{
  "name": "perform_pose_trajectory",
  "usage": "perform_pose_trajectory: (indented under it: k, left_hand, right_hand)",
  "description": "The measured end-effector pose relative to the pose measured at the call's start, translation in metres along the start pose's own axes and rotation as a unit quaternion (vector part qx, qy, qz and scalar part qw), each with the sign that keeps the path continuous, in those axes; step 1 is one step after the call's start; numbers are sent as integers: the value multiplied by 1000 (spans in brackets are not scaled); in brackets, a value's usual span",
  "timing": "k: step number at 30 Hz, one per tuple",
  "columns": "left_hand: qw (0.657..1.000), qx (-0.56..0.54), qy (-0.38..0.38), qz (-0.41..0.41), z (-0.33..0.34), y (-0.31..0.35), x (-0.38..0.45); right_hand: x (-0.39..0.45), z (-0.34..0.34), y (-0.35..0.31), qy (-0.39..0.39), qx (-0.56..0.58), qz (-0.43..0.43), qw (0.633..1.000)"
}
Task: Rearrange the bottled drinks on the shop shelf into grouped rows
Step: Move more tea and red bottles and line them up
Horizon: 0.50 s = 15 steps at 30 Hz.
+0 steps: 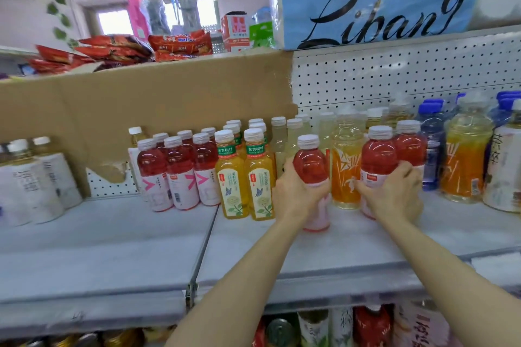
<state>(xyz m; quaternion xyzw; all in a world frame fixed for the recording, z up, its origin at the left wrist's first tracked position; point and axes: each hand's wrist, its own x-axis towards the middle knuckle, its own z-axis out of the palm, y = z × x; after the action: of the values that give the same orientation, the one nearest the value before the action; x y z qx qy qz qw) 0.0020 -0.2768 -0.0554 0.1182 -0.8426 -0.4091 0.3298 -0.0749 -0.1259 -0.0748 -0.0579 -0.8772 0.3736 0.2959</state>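
My left hand (296,191) grips a red drink bottle (310,163) that stands on the grey shelf (141,234), just right of two yellow tea bottles (245,177). My right hand (392,194) wraps around a second red bottle (377,158), with a third red bottle (410,144) right behind it. An orange-labelled bottle (345,166) stands between my two hands. A group of several red bottles (177,169) stands in rows further left. Pale clear bottles (287,135) stand behind the tea bottles.
White-labelled tea bottles (36,177) stand at the far left, blue bottles (431,138) and another orange bottle (462,158) at the right. A cardboard sheet (141,98) and pegboard (394,76) back the shelf. More drinks fill the shelf below (352,327).
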Motion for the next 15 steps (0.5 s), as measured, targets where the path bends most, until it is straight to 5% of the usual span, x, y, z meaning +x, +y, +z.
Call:
perform_pose_trajectory:
  k: [15]
  left_hand:
    - [980,43,170,-97,-189,-87,-31]
  right_hand:
    - [-109,-9,-77,-154,195,-99,964]
